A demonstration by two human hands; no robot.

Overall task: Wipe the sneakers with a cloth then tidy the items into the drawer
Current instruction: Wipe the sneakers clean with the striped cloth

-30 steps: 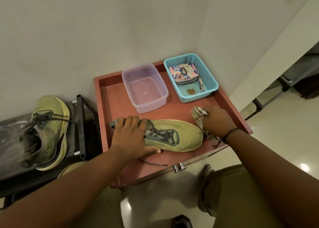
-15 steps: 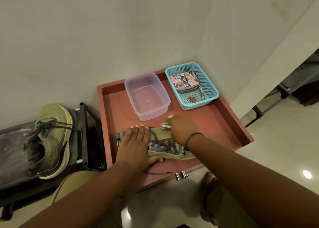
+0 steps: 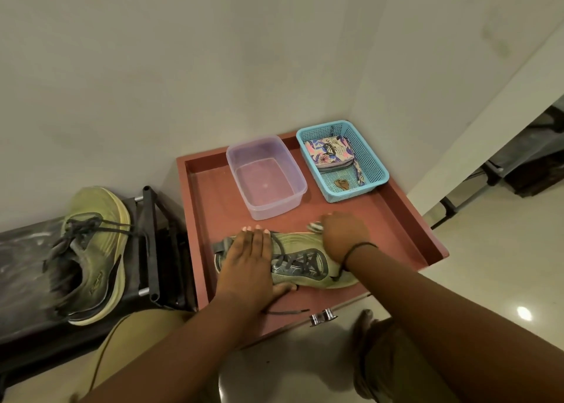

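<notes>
Sneaker in drawer (image 3: 305,262): lay near the front edge of the red drawer (image 3: 406,216), its long axis running left to right, toe to the right, heel to the left, laces up.
Left hand (image 3: 247,262): lay flat over the heel end and collar, fingers straight and pressed down, thumb against the near side of the sole; a wide grip that closed round nothing.
Right hand (image 3: 343,236): sat on the toe end, its grip curled round a striped cloth (image 3: 315,227), of which only a small bunch showed at the fingertips.
Loose lace (image 3: 285,312): trailed on the drawer floor in front of the shoe.
Second sneaker (image 3: 91,256): rested on a black rack (image 3: 152,244) to the left of the drawer, toe away from the person.
Clear tub (image 3: 265,177): stood at the drawer's back.
Blue basket (image 3: 370,152): stood just beside the tub on its right, a patterned pouch (image 3: 331,152) inside.
</notes>
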